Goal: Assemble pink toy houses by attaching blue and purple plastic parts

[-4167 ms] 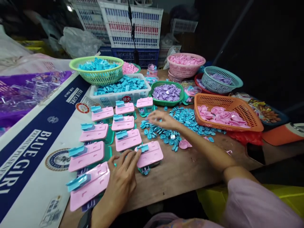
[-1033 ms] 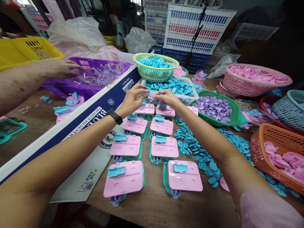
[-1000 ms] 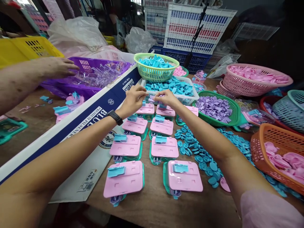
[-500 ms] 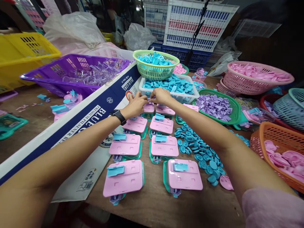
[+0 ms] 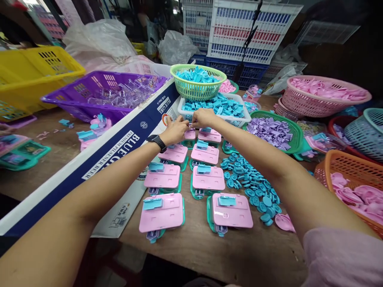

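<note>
Both hands (image 5: 177, 130) now at farthest case (image 5: 189, 135)

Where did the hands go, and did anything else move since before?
The left hand left the nearest pink plate and the right hand left the round blue pieces; both reached forward and now pinch a small part by the white tray. A co-worker's arm over the purple basket is gone. The other pink plates stayed put.

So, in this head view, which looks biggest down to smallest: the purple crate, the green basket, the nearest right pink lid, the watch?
1. Purple crate
2. Green basket
3. Pink lid: it looks nearly as big as the basket, but it lies nearer the camera, so this order is unsure
4. Watch
</note>
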Tool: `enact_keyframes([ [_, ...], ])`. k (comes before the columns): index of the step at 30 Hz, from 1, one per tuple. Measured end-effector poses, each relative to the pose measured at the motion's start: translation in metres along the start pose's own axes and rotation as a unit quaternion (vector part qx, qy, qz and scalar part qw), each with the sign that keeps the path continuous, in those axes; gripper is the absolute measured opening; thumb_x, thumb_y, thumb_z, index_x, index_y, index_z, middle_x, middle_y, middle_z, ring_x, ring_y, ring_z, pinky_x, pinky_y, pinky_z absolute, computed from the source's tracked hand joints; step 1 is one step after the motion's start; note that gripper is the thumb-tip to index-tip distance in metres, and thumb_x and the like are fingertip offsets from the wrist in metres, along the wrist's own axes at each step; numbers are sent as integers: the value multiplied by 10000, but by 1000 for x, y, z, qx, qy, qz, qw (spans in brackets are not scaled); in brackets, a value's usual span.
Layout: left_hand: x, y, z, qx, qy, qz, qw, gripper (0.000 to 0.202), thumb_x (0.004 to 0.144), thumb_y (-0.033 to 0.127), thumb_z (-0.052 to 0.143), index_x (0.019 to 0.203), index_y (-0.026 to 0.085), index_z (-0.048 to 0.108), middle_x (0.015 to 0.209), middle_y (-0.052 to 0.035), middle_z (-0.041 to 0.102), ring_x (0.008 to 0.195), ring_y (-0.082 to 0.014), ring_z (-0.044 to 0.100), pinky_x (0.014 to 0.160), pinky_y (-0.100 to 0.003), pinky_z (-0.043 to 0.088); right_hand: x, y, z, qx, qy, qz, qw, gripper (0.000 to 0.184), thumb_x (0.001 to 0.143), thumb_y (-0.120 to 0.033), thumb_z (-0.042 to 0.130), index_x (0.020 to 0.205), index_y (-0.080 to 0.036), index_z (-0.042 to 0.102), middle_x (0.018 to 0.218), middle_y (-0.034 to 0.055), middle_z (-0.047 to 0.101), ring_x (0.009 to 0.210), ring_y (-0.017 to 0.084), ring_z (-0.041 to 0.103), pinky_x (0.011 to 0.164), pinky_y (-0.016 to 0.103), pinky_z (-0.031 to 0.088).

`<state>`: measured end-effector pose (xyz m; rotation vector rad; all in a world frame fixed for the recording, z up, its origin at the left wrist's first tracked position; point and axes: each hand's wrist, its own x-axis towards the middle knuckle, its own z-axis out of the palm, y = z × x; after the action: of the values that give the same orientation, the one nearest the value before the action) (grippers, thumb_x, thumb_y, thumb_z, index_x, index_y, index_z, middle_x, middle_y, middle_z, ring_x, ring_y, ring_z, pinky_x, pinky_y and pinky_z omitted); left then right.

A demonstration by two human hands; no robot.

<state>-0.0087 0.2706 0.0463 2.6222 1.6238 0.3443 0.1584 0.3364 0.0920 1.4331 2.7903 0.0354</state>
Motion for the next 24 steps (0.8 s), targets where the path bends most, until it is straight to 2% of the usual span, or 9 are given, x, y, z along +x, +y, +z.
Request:
enact_keyframes([
  [3, -2, 8, -7, -92, 41, -28, 995, 321, 678, 89, 573, 895, 199, 782, 997, -103, 730, 1137, -364, 563, 1020, -591, 368, -13, 1, -1, 153, 55, 30, 986, 277, 1002, -345, 632, 951, -158, 831, 764, 66, 714, 758, 210, 655, 698, 279, 448],
  [6, -13, 21, -7, -248, 97, -90, 960, 286, 792, 216, 596, 1023, 183, 760, 837, -70, 726, 870, -269, 648, 840, -401, 493, -31, -1, 3, 322, 36, 66, 944, 370, 1050, -312, 503, 976, -116, 808, 582, 8, 571, 540, 148, 515, 581, 256, 409],
  [9, -26, 30, -4, -280, 102, -116, 948, 257, 761, 203, 624, 987, 153, 736, 768, -61, 711, 743, -229, 648, 732, -338, 497, -44, -1, 7, 277, 90, 84, 953, 269, 996, -258, 574, 977, -129, 810, 710, 48, 658, 696, 184, 611, 658, 265, 453],
  [13, -35, 29, -13, -251, 105, -101, 957, 158, 665, 129, 613, 779, 164, 716, 811, -82, 721, 813, -246, 662, 835, -366, 517, -48, 5, 2, 131, 122, 101, 979, 195, 893, -162, 665, 1004, -191, 822, 1059, 114, 755, 993, 278, 673, 819, 328, 501],
  [15, -36, 28, -20, -248, 113, -86, 958, 155, 667, 139, 619, 779, 169, 721, 864, -85, 734, 876, -257, 671, 898, -386, 522, -47, 6, -3, 153, 98, 95, 979, 139, 904, -166, 676, 928, -162, 813, 1004, 123, 757, 920, 258, 677, 779, 307, 505],
  [17, -36, 29, -25, -281, 131, -81, 947, 165, 688, 160, 648, 829, 167, 733, 916, -90, 745, 920, -258, 676, 929, -400, 527, -47, 1, -5, 293, 66, 90, 949, 214, 994, -259, 621, 933, -139, 788, 853, 97, 733, 707, 184, 634, 637, 254, 478],
  [19, -36, 34, -26, -382, 125, -95, 911, 177, 724, 198, 702, 895, 162, 733, 942, -93, 751, 900, -235, 685, 896, -389, 547, -49, -8, -5, 484, 2, 98, 869, 313, 1067, -353, 531, 1042, -134, 755, 709, 44, 667, 511, 120, 516, 484, 210, 386],
  [21, -36, 41, -25, -518, 94, -135, 840, 174, 757, 245, 758, 901, 158, 712, 883, -82, 746, 808, -194, 687, 813, -352, 566, -53, -18, -2, 613, -49, 106, 781, 307, 1082, -373, 518, 1193, -148, 696, 632, -7, 604, 433, 99, 454, 413, 187, 318],
  [24, -37, 50, -23, -662, 61, -210, 717, 158, 804, 254, 786, 840, 152, 671, 778, -64, 725, 707, -156, 685, 741, -312, 579, -60, -31, 5, 663, -45, 75, 743, 302, 1079, -329, 549, 1327, -169, 615, 605, -52, 564, 412, 93, 455, 397, 172, 322],
])
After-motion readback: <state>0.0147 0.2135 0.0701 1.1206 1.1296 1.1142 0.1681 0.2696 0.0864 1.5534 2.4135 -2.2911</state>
